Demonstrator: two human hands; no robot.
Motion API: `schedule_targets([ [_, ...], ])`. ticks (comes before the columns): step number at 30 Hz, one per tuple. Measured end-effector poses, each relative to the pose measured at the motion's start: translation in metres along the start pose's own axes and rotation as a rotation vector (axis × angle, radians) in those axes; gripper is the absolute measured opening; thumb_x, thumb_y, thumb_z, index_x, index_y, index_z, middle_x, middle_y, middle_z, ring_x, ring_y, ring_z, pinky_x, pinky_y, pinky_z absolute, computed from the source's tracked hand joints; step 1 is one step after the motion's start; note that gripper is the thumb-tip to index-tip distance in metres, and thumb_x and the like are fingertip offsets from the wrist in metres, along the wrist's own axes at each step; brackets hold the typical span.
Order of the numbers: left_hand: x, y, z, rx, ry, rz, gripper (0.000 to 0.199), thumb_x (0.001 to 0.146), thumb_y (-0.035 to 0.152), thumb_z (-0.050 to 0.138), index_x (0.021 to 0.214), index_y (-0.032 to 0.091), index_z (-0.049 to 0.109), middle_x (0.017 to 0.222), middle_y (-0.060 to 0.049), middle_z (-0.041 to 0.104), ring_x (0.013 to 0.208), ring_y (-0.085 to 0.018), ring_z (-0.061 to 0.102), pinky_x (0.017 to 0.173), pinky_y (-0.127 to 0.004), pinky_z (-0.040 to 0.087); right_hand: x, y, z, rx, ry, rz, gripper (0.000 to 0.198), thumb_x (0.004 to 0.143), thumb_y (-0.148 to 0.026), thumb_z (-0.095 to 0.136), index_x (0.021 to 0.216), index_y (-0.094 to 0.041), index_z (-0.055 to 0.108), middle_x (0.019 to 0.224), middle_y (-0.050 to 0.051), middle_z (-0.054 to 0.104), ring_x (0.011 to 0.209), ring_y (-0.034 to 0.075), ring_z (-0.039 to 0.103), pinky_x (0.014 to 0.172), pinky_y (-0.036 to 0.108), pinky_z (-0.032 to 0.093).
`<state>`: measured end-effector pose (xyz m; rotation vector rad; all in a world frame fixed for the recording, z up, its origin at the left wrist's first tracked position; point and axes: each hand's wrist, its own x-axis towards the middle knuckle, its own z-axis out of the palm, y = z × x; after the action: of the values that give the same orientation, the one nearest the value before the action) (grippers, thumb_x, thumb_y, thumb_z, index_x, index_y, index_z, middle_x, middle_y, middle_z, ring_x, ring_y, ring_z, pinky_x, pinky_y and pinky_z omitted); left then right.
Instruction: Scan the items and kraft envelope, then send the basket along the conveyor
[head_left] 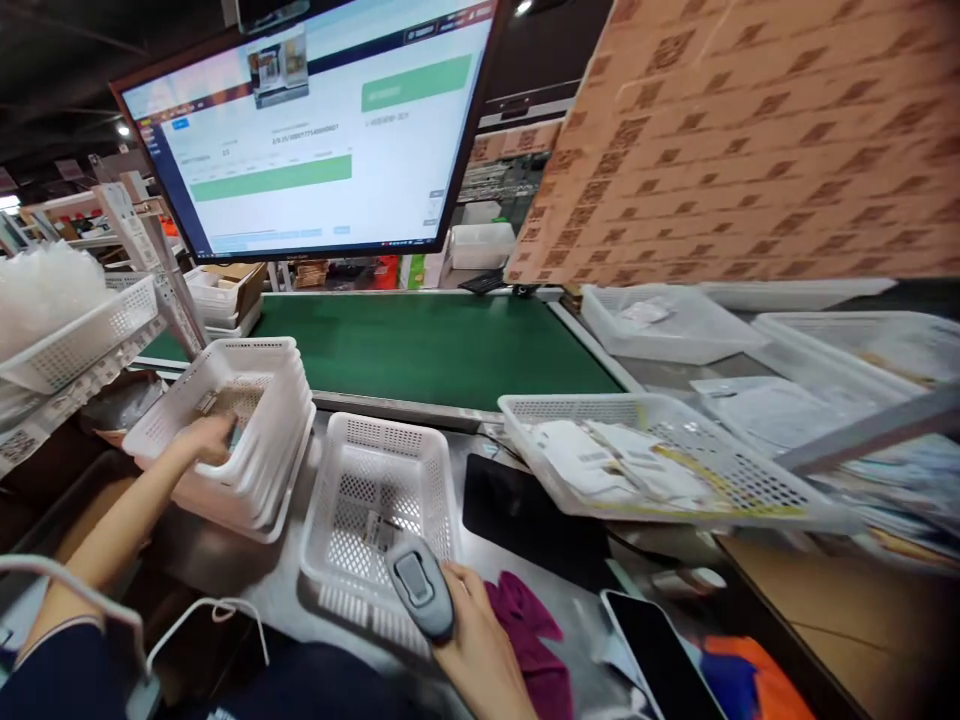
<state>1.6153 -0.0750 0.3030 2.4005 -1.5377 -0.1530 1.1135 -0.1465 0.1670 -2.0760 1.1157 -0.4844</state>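
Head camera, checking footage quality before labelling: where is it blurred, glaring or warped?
Head view: the monitor glares, its text unreadable; the patterned cardboard and right-hand trays smear with motion blur; straight edges bow near the frame borders; the scanner in the right hand stays fairly sharp.

A grey metal workbench carries stacked white perforated plastic baskets, a single white basket, a black mat, a magenta cloth and a black smartphone.
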Motion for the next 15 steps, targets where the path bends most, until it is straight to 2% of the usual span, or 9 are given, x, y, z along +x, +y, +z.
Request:
schedule_targets([
  [2,-0.005,0.012,-0.014,0.15,0.138,-0.006,0.064,0.06,0.036,0.084,0.121,0.018,0.076,0.118,-0.029,0.074,0.118,-0.048,0.068,0.105,-0.057,0.053,0.014,-0.032,-0.015,-0.007,-0.055,-0.084,0.068,0.086,-0.012,0.054,0.153,-0.024,0.057,0.145,0.015,0.056,0.114,0.028,0.074,0.089,0.036,0.06],
  [4,-0.011,0.034,-0.03,0.25,0.376,0.014,0.076,0.072,0.041,0.08,0.144,0.019,0.068,0.142,-0.03,0.063,0.14,-0.051,0.055,0.121,-0.063,0.043,0.026,-0.067,-0.029,-0.03,-0.123,-0.171,0.076,0.087,-0.01,0.055,0.162,-0.021,0.051,0.145,0.016,0.055,0.113,0.028,0.074,0.091,0.038,0.061],
  [6,-0.017,0.064,-0.032,0.268,0.548,0.107,0.081,0.079,0.042,0.079,0.155,0.018,0.061,0.15,-0.027,0.055,0.151,-0.05,0.045,0.13,-0.062,0.035,0.037,-0.104,-0.041,-0.091,-0.192,-0.224,0.081,0.087,-0.009,0.056,0.167,-0.018,0.046,0.145,0.019,0.056,0.117,0.031,0.073,0.096,0.041,0.061],
  [8,-0.023,0.094,-0.018,0.254,0.598,0.266,0.079,0.083,0.037,0.079,0.157,0.018,0.061,0.148,-0.025,0.055,0.154,-0.048,0.042,0.134,-0.062,0.03,0.044,-0.136,-0.049,-0.178,-0.244,-0.246,0.085,0.088,-0.008,0.056,0.171,-0.016,0.041,0.147,0.02,0.056,0.121,0.034,0.072,0.101,0.045,0.061],
  [11,-0.03,0.132,0.03,0.214,0.489,0.456,0.074,0.086,0.028,0.077,0.158,0.021,0.062,0.147,-0.022,0.057,0.154,-0.048,0.045,0.138,-0.066,0.021,0.051,-0.162,-0.055,-0.308,-0.311,-0.212,0.086,0.091,-0.009,0.056,0.175,-0.018,0.037,0.149,0.02,0.058,0.125,0.037,0.072,0.105,0.048,0.06],
  [13,-0.033,0.15,0.069,0.182,0.313,0.496,0.077,0.086,0.026,0.078,0.161,0.022,0.06,0.151,-0.022,0.057,0.155,-0.047,0.045,0.139,-0.067,0.019,0.051,-0.159,-0.056,-0.364,-0.348,-0.145,0.085,0.093,-0.009,0.055,0.175,-0.019,0.036,0.15,0.02,0.059,0.127,0.039,0.071,0.107,0.05,0.059],
  [15,-0.037,0.164,0.104,0.167,0.113,0.493,0.081,0.085,0.027,0.081,0.163,0.023,0.058,0.158,-0.022,0.056,0.158,-0.047,0.045,0.139,-0.068,0.02,0.046,-0.14,-0.056,-0.383,-0.376,-0.065,0.084,0.092,-0.006,0.054,0.174,-0.018,0.039,0.152,0.019,0.059,0.131,0.04,0.07,0.109,0.051,0.058],
])
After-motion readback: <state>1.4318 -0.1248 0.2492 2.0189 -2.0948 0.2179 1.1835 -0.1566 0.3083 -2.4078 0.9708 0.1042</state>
